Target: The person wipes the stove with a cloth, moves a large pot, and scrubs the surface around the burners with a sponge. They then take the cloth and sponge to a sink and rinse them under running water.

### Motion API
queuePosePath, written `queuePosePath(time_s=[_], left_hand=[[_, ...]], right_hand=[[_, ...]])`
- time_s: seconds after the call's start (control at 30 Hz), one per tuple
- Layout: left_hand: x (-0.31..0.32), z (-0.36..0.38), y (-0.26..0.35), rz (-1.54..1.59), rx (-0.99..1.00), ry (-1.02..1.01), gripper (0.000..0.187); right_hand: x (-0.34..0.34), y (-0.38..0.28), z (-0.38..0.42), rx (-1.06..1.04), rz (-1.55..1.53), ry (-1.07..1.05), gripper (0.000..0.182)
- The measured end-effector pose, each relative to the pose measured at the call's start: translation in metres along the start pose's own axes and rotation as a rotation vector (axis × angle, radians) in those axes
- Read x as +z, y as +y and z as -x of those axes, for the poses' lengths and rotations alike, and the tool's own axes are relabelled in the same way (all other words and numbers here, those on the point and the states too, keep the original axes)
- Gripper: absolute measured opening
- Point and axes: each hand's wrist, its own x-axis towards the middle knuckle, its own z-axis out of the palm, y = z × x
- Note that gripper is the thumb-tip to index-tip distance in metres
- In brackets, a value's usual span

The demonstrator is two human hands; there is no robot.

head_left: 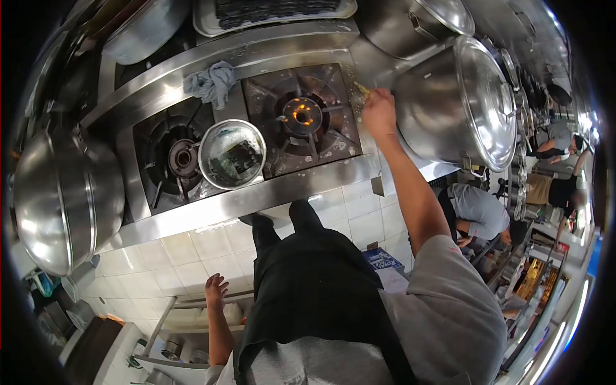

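My right hand (380, 114) is stretched over the steel surface right of the lit burner (302, 116), its fingers closed on a small yellowish thing (361, 88) too small to name. Down at the lower left, my left hand (217, 289) hangs over the floor, fingers apart and holding nothing. A metal bowl (231, 154) with a dark flat piece inside stands between the lit burner and the unlit burner (183, 158). Behind it lies a crumpled grey cloth (212, 83).
A large lidded pot (430, 106) stands close beside my right hand, another pot (401, 25) behind it. At the left is a big domed steel vessel (67, 199). Several people work at the right, the nearest person (478, 208) bending over. A shelf unit (192, 317) stands below my left hand.
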Motion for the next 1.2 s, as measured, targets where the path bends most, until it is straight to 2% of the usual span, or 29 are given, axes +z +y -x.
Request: queuePosePath(time_s=[0.1, 0.17, 0.27, 0.37, 0.4, 0.43, 0.47, 0.57, 0.67, 0.7, 0.8, 0.9, 0.93, 1.07, 1.17, 1.2], left_hand=[[-0.001, 0.002, 0.006, -0.04, -0.007, 0.016, 0.045], [0.0, 0.008, 0.014, -0.038, 0.009, 0.022, 0.044], [0.01, 0.028, 0.037, -0.085, 0.033, 0.032, 0.043], [0.011, 0.028, 0.041, -0.115, 0.037, 0.029, 0.045], [0.014, 0.03, 0.045, -0.112, 0.044, 0.051, 0.044], [0.016, 0.032, 0.047, -0.113, 0.051, 0.057, 0.045], [0.021, 0.039, 0.054, -0.119, 0.053, 0.063, 0.045], [0.021, 0.049, 0.05, -0.144, 0.076, 0.042, 0.046], [0.022, 0.049, 0.047, -0.122, 0.087, 0.034, 0.045], [0.022, 0.05, 0.04, -0.105, 0.078, 0.053, 0.045], [0.025, 0.046, 0.013, -0.083, 0.026, 0.052, 0.043], [0.028, 0.048, -0.011, -0.084, -0.052, 0.021, 0.041], [0.033, 0.048, -0.015, -0.079, -0.075, 0.011, 0.04], [0.053, 0.063, 0.004, -0.15, -0.072, 0.038, 0.036], [0.04, 0.049, 0.009, -0.118, -0.01, 0.029, 0.035], [0.042, 0.054, 0.02, -0.093, 0.018, 0.053, 0.034]], right_hand=[[0.033, 0.036, 0.068, -0.064, 0.108, -0.22, 0.041], [0.008, 0.03, 0.114, -0.118, 0.184, -0.272, 0.048], [-0.027, 0.024, 0.141, -0.135, 0.047, -0.355, 0.05], [0.004, 0.032, 0.092, -0.262, 0.155, -0.28, 0.054], [0.019, 0.028, 0.058, -0.225, 0.181, -0.299, 0.051], [0.045, 0.035, 0.021, -0.32, 0.208, -0.113, 0.047], [0.062, 0.032, -0.017, -0.176, 0.156, -0.185, 0.043], [0.088, 0.032, -0.084, -0.112, 0.044, -0.1, 0.035], [0.062, 0.042, -0.02, -0.267, 0.153, -0.128, 0.045], [0.043, 0.041, 0.014, -0.232, 0.181, -0.18, 0.048], [0.006, 0.051, 0.096, -0.294, 0.049, -0.219, 0.05], [0.023, 0.047, 0.051, -0.29, 0.052, -0.207, 0.049], [0.041, 0.046, 0.021, -0.22, 0.03, -0.154, 0.047], [0.087, 0.039, -0.09, -0.111, 0.02, -0.164, 0.033], [0.063, 0.035, -0.068, 0.032, 0.094, -0.441, 0.034], [0.045, 0.032, -0.041, -0.062, 0.114, -0.385, 0.036]])
